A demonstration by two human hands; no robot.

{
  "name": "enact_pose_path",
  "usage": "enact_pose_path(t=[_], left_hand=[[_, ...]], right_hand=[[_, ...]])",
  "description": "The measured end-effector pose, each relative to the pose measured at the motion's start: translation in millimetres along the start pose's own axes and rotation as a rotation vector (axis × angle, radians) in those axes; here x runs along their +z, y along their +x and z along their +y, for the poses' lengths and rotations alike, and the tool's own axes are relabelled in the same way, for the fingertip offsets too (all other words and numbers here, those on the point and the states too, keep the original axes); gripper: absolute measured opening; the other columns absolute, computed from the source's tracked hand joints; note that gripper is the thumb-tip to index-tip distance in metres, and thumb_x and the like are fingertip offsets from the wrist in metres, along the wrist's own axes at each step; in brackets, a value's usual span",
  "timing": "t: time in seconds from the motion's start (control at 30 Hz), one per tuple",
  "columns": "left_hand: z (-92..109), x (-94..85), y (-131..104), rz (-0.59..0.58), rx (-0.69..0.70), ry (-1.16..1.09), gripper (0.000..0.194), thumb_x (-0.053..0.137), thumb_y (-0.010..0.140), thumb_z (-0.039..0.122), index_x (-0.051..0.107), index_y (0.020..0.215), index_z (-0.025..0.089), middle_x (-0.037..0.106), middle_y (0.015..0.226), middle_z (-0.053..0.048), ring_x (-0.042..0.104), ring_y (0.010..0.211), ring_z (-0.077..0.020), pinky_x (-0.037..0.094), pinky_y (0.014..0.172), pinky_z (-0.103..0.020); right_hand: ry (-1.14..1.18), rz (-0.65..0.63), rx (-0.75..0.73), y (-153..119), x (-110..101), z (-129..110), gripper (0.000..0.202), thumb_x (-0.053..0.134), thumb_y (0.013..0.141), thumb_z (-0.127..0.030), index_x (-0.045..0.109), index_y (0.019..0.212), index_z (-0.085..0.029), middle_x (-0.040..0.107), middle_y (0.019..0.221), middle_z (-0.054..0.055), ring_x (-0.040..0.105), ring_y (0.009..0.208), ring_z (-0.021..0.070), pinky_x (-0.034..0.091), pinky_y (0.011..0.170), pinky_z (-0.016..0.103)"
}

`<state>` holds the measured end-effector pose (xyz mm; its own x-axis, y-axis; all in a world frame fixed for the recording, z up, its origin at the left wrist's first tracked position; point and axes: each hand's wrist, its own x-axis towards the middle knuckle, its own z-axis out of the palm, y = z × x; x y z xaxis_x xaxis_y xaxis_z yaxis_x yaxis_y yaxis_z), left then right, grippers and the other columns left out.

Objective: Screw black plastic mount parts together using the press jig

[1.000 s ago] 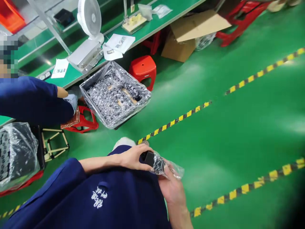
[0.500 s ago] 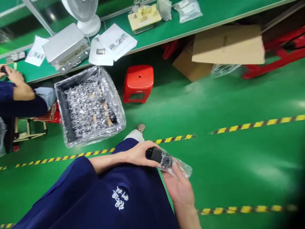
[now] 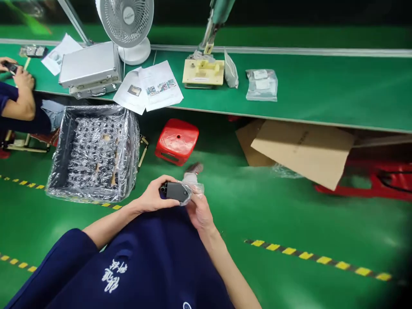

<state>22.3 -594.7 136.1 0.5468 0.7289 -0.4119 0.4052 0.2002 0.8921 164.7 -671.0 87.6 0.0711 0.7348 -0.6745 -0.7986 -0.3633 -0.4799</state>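
Between my hands is a black rectangular plastic part [image 3: 176,192], its right end inside a clear plastic bag [image 3: 198,187]. My left hand [image 3: 156,195] grips the part's left end, thumb along the lower edge and fingers over the top. My right hand [image 3: 200,209] pinches the bag at the part's right end. Most of the part's dark face shows bare, with a small round hole near its right end. To the left stands a crate [image 3: 58,167] lined with clear plastic, holding many wrapped black parts in rows.
A red stool [image 3: 179,139] stands ahead, below the green workbench [image 3: 315,90]. On the bench are a fan [image 3: 134,53], a silver case [image 3: 88,64], papers [image 3: 162,86], a yellow fixture [image 3: 203,73] and a bag [image 3: 262,85]. Cardboard [image 3: 302,150] leans underneath. A co-worker's arm [image 3: 24,94] is at left.
The bag has slid back toward the right, so more of the black part is bare. My hands and body have moved closer to the bench, and the view has turned.
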Motion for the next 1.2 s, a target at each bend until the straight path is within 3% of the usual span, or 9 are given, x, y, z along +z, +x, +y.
enact_pose_path(t=[0.17, 0.33, 0.47, 0.63, 0.73, 0.83, 0.93, 1.07, 1.2], left_hand=[[20, 35.3, 60, 0.318, -0.083, -0.039, 0.053, 0.081, 0.063, 0.041, 0.062, 0.105, 0.016, 0.069, 0.104, -0.007, 0.064, 0.093, -0.0193, 0.052, 0.085, -0.032], [37, 50.9, 115, 0.472, -0.178, -0.058, 0.053, 0.078, 0.066, 0.042, 0.061, 0.11, 0.018, 0.068, 0.112, -0.009, 0.064, 0.102, -0.0216, 0.053, 0.089, -0.034], [30, 27.4, 164, 0.522, -0.168, -0.024, 0.051, 0.079, 0.066, 0.04, 0.063, 0.109, 0.017, 0.068, 0.11, -0.01, 0.063, 0.104, -0.0227, 0.052, 0.092, -0.035], [-2, -26.1, 239, 0.523, -0.149, 0.005, 0.047, 0.079, 0.067, 0.037, 0.065, 0.106, 0.015, 0.069, 0.108, -0.01, 0.064, 0.099, -0.0215, 0.052, 0.089, -0.034], [-24, -56.2, 287, 0.544, -0.131, 0.002, 0.047, 0.079, 0.067, 0.04, 0.065, 0.104, 0.015, 0.069, 0.107, -0.01, 0.065, 0.099, -0.0218, 0.053, 0.086, -0.033], [-44, -80.7, 330, 0.562, -0.103, -0.001, 0.05, 0.08, 0.066, 0.043, 0.065, 0.104, 0.014, 0.069, 0.104, -0.009, 0.065, 0.095, -0.0213, 0.054, 0.082, -0.032], [-63, -100.6, 361, 0.554, -0.095, 0.017, 0.052, 0.079, 0.067, 0.044, 0.063, 0.105, 0.014, 0.068, 0.103, -0.009, 0.065, 0.094, -0.0206, 0.053, 0.082, -0.031], [-82, -120.5, 385, 0.535, -0.042, 0.038, 0.053, 0.078, 0.071, 0.045, 0.06, 0.11, 0.014, 0.064, 0.11, -0.01, 0.062, 0.101, -0.021, 0.052, 0.083, -0.03], [-96, -130.0, 393, 0.536, -0.037, 0.024, 0.05, 0.075, 0.075, 0.04, 0.057, 0.114, 0.016, 0.062, 0.114, -0.011, 0.061, 0.101, -0.0199, 0.052, 0.082, -0.029]], right_hand=[[-0.072, -0.165, 0.231, 78, -26, -85, 0.04, 0.09, 0.05, -0.042, 0.074, 0.078, -0.02, 0.07, 0.079, 0.001, 0.058, 0.072, 0.0133, 0.047, 0.067, 0.025], [-0.219, -0.313, 0.42, 152, -29, -147, 0.038, 0.09, 0.049, -0.041, 0.074, 0.074, -0.017, 0.069, 0.073, 0.001, 0.057, 0.068, 0.0122, 0.047, 0.068, 0.025], [-0.303, -0.334, 0.49, 213, -23, -161, 0.043, 0.09, 0.05, -0.04, 0.076, 0.083, -0.016, 0.072, 0.081, 0.003, 0.061, 0.072, 0.0139, 0.049, 0.068, 0.026], [-0.328, -0.28, 0.443, 294, -5, -150, 0.041, 0.087, 0.055, -0.042, 0.075, 0.085, -0.017, 0.073, 0.085, 0.004, 0.062, 0.072, 0.0143, 0.05, 0.065, 0.026], [-0.323, -0.168, 0.292, 339, 10, -142, 0.04, 0.086, 0.056, -0.041, 0.072, 0.085, -0.018, 0.072, 0.084, 0.002, 0.063, 0.072, 0.0141, 0.051, 0.068, 0.026], [-0.425, -0.028, 0.0, 375, 22, -141, 0.05, 0.081, 0.063, -0.037, 0.067, 0.108, -0.023, 0.072, 0.088, 0.0, 0.064, 0.076, 0.0137, 0.052, 0.072, 0.026], [-0.635, 0.037, -0.259, 405, 27, -149, 0.049, 0.071, 0.076, -0.038, 0.061, 0.122, -0.025, 0.068, 0.075, -0.004, 0.06, 0.061, 0.0105, 0.05, 0.065, 0.026], [-0.751, 0.113, -0.572, 444, 20, -156, 0.023, 0.059, 0.085, -0.036, 0.068, 0.101, -0.021, 0.064, 0.069, -0.003, 0.057, 0.054, 0.0092, 0.049, 0.06, 0.026], [-0.93, 0.129, -0.858, 476, -1, -148, 0.021, 0.05, 0.091, -0.028, 0.068, 0.096, -0.019, 0.066, 0.075, 0.0, 0.059, 0.053, 0.0094, 0.049, 0.054, 0.024]])
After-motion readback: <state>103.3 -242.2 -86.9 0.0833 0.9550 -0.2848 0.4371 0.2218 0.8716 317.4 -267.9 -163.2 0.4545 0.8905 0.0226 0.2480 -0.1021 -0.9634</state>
